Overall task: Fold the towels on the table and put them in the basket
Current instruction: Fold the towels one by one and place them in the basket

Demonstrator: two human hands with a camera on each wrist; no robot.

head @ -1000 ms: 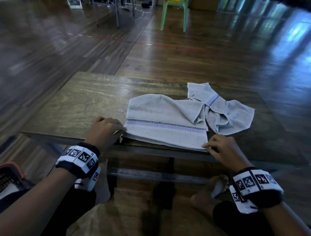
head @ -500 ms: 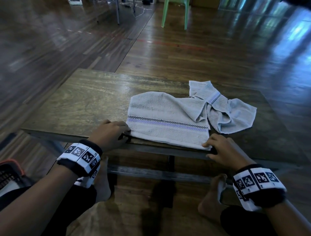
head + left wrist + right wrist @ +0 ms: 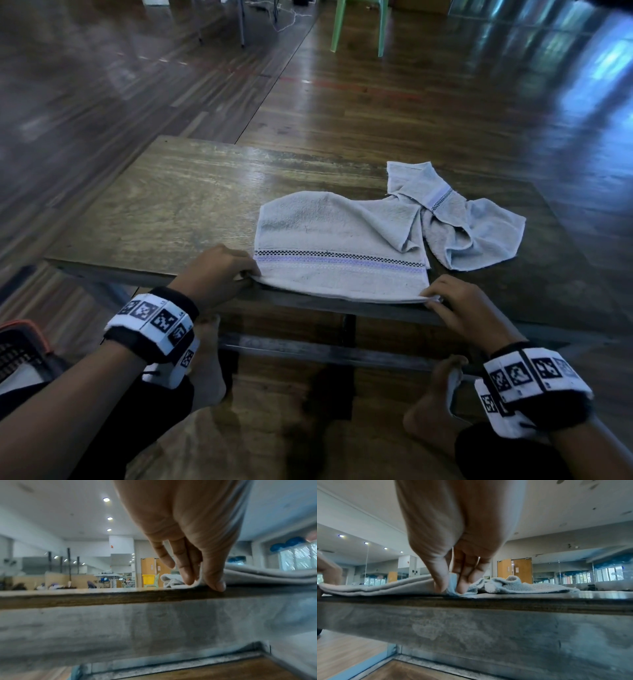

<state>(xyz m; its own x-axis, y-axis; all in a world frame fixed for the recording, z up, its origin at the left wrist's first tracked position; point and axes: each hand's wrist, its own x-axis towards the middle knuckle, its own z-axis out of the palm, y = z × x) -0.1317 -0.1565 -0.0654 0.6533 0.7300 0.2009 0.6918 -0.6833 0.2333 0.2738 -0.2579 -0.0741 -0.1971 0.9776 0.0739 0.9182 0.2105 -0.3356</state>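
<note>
A: So, starting at the far left, what sits by the person's knee?

B: A dark basket [image 3: 17, 346] with an orange rim, on the floor at the lower left edge of the head view, well apart from the wooden table [image 3: 164, 205].

A: And the left hand [image 3: 214, 274]?

B: It rests at the near edge of the table and pinches the near left corner of the folded towel [image 3: 335, 253]. The left wrist view shows the thumb [image 3: 214, 577] below the cloth and the fingers [image 3: 185, 572] close together on top, with the towel's corner held between them right at the table's edge.

A: Where does that towel lie?

B: Flat on the table, doubled over, its checkered and lilac stripe running parallel to the near edge. Its near hem lies along that edge.

A: The right hand [image 3: 469, 308]?

B: It pinches the near right corner of the same towel. In the right wrist view the thumb [image 3: 436, 577] and the curled fingers [image 3: 464, 580] close on a small fold of cloth just above the tabletop.

A: Anything further right?

B: A second towel [image 3: 479, 233] lies crumpled on the table, touching the folded one's far right corner. Beyond the table, green chair legs [image 3: 359, 27] stand on the shiny wooden floor [image 3: 445, 102].
</note>
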